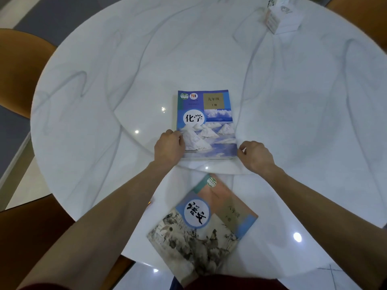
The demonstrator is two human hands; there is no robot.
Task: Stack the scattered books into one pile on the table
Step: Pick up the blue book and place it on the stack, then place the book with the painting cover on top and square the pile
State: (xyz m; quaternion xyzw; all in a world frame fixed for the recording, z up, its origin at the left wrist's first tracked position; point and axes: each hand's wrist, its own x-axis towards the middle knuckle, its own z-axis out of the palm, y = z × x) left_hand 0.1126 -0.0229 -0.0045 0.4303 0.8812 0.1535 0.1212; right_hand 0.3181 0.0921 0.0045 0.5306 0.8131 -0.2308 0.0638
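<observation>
A blue chemistry textbook (206, 122) with white mounds on its cover lies on top of a small pile of books at the middle of the round white table (104, 101). My left hand (168, 146) grips the pile's near left corner, thumb on the cover. At the pile's near right corner my right hand (254, 155) has its fingers curled against the edge. A second book (201, 229), with an ink-painting cover and a peach band, lies tilted near the table's front edge, between my forearms, touched by neither hand.
A white box (281, 17) with a pink side stands at the table's far right. Brown chairs sit at the left (18, 68), the lower left (31, 233) and the far right corner. Light reflections dot the glossy tabletop.
</observation>
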